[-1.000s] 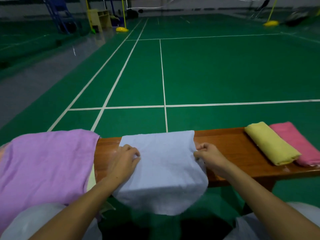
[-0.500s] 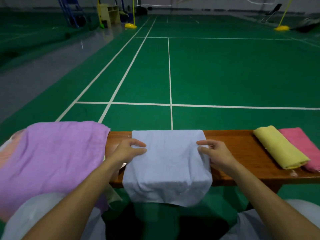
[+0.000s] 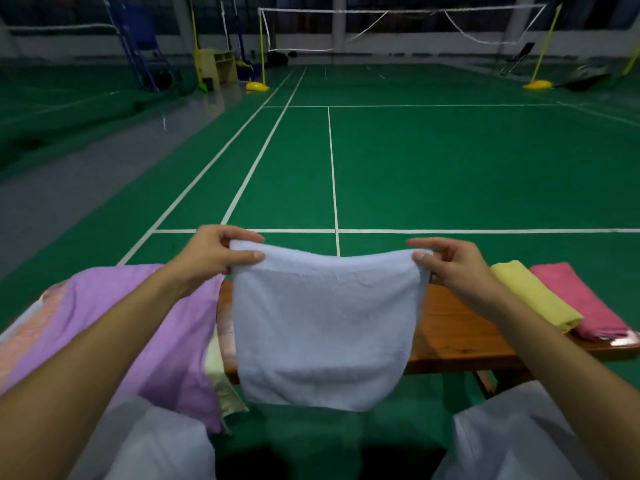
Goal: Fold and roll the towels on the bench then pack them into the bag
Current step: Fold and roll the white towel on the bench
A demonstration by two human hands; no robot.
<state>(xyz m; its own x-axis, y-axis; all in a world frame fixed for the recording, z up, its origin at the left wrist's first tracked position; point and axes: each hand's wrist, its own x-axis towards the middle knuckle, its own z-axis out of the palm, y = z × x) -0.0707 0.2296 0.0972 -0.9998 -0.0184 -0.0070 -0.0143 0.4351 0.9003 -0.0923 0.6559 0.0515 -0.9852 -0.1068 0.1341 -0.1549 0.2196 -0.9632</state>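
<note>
A pale blue towel (image 3: 325, 323) hangs in the air above the wooden bench (image 3: 457, 334), folded and held by its top edge. My left hand (image 3: 214, 258) pinches its upper left corner and my right hand (image 3: 450, 265) pinches its upper right corner. A purple towel (image 3: 138, 327) lies spread at the left end of the bench, with a pale yellow-green cloth (image 3: 220, 372) showing under its edge. At the right end lie a folded yellow towel (image 3: 533, 296) and a folded pink towel (image 3: 581, 299) side by side. No bag is in view.
The bench stands on a green badminton court with white lines. Beyond are a net (image 3: 398, 29) on yellow posts, a yellow shelf unit (image 3: 218, 67) and a blue frame (image 3: 142, 46) at the back left. My knees in light trousers show at the bottom.
Both hands have lifted the blue towel off the bench by its far edge; it lay flat over the bench before and now hangs between them.
</note>
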